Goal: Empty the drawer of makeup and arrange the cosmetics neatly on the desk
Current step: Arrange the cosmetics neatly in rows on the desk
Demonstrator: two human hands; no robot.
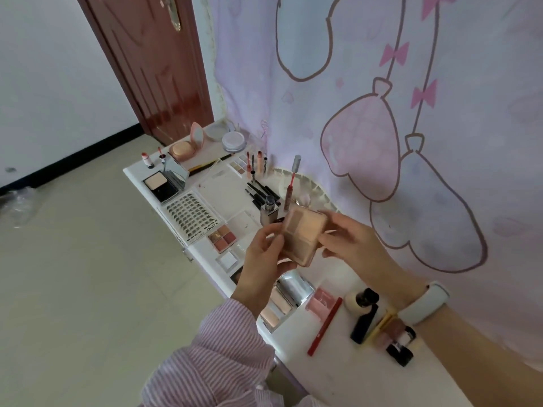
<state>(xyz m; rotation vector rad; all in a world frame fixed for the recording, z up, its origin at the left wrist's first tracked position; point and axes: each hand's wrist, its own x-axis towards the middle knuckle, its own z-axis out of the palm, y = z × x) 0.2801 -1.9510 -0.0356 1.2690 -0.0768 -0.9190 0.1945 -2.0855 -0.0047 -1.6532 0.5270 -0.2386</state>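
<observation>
Head cam: I see a narrow white desk running along a wall hung w/ a pale pink curtain printed w/ balloon shapes; beige tile floor to the left, dark red wooden door at the far end. Both hands hold one square peach-toned blush palette above mid-desk: left hand w/ fingers curled round its near edge, right hand pinching its right side. Counted on the desk: 1 white lash tray w/ rows of black lash clusters, 1 four-pan eyeshadow quad, 1 open black powder compact, 1 red pencil, 1 round peach compact. Small tubes further back are too small to count.
</observation>
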